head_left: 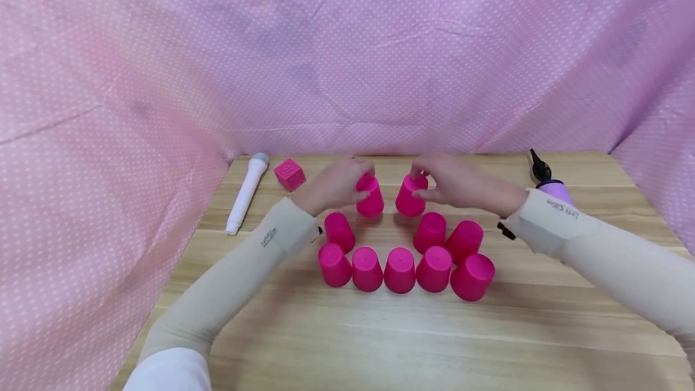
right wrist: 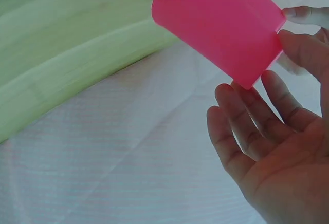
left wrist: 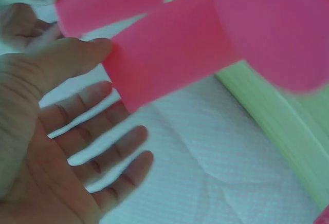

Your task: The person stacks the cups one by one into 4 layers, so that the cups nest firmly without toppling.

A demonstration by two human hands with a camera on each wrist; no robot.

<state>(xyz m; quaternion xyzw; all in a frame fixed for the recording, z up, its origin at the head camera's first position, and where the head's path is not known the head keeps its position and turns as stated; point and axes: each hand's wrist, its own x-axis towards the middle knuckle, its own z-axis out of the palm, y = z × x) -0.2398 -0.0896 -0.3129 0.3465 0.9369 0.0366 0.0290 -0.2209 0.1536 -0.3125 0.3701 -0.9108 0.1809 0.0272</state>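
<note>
— Beige sleeves (head_left: 233, 282), nearest the viewer, reach past either end of the front row (head_left: 399, 273) of five pink cups, all upside down. What do the hands hold?

— One pink cup each. Beyond the front row, the left hand (head_left: 338, 184) pinches the left cup (head_left: 371, 200) by its narrow upper end, between thumb and fingers. The right hand (head_left: 461, 183) pinches the right cup (head_left: 411, 199) likewise. Both cups point mouth-down, apart from each other; I cannot tell whether their rims touch the wooden table (head_left: 326, 343).

— And the other cups?

— Three, also upside down: a single cup (head_left: 339, 232) just behind the row's left end, and a pair (head_left: 431, 234) behind its right part.

— Farther out?

— Beyond the row's left end, a pink cube (head_left: 290, 175) and, farther left, a white microphone (head_left: 247, 195). Beyond its right end, a purple object (head_left: 555, 191) with a black tip, partly hidden by a sleeve. Behind everything hangs polka-dot cloth (head_left: 347, 65).
</note>
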